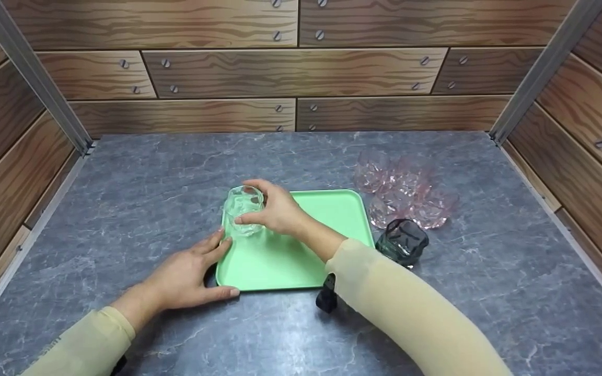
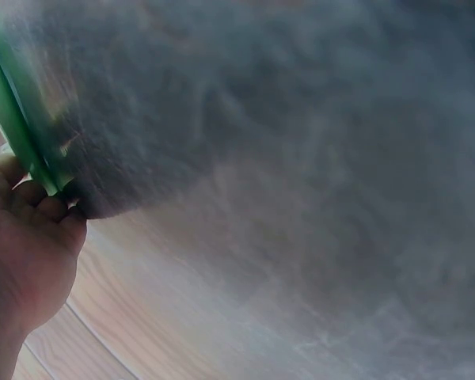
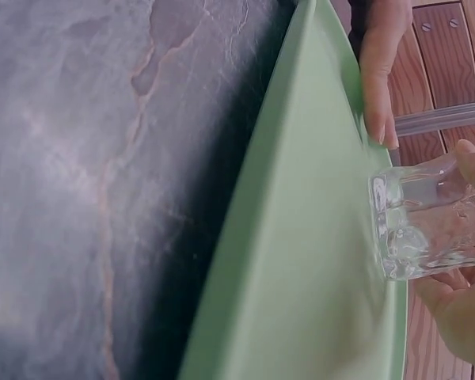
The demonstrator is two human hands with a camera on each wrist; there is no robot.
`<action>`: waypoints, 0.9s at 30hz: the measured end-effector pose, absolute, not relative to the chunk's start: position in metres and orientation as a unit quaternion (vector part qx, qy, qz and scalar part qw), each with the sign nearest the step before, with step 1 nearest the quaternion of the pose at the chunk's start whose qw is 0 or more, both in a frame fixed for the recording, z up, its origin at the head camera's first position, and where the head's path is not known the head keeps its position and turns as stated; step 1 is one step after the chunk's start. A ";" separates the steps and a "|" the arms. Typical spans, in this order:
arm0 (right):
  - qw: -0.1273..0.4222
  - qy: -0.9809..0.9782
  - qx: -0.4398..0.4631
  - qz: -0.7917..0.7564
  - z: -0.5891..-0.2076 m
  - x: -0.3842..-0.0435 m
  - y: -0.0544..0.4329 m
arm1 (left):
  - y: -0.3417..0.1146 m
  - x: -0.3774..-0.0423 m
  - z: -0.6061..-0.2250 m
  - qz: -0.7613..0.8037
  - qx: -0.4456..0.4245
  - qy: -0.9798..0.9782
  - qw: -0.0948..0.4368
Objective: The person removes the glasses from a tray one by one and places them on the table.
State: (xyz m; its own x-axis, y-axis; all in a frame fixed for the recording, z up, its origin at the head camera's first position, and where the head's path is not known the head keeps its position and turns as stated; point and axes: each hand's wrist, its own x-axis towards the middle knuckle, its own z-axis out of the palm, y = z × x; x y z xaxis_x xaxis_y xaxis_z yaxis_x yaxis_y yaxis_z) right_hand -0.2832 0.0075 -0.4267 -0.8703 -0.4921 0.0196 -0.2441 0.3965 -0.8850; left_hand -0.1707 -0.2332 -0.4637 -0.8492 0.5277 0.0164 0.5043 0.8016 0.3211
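My right hand point(image 1: 279, 211) holds a clear glass point(image 1: 245, 209) between thumb and fingers, over the back left corner of a light green tray point(image 1: 301, 261). In the right wrist view, the base of this glass point(image 3: 388, 226) is right at the tray's surface point(image 3: 301, 261). Along the tray's left side rests my left hand point(image 1: 186, 277), its fingers against the rim and its thumb extended to the front left corner. The left wrist view catches these fingertips at the green edge point(image 2: 12, 111).
Several pink-tinted clear glasses point(image 1: 403, 188) stand grouped beyond the tray's right side. Closer in, a dark grey glass point(image 1: 403, 242) stands beside the tray's right edge, near my right sleeve point(image 1: 400, 297). Wood-patterned walls point(image 1: 296, 73) enclose the grey marbled table point(image 1: 149, 177).
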 end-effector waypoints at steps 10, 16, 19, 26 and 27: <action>0.103 0.827 -0.226 -0.504 -0.398 -0.277 0.021 | -0.234 -0.171 -0.463 0.163 0.265 0.949 0.045; 0.090 0.814 -0.244 -0.520 -0.369 -0.270 0.036 | -0.234 -0.172 -0.463 0.168 0.264 0.948 0.050; 0.078 0.807 -0.244 -0.532 -0.354 -0.265 0.047 | -0.234 -0.172 -0.463 0.166 0.266 0.949 0.048; 0.057 0.796 -0.242 -0.552 -0.325 -0.255 0.082 | -0.233 -0.170 -0.465 0.164 0.265 0.949 0.047; 0.055 0.797 -0.240 -0.552 -0.322 -0.254 0.088 | -0.232 -0.170 -0.465 0.164 0.265 0.949 0.048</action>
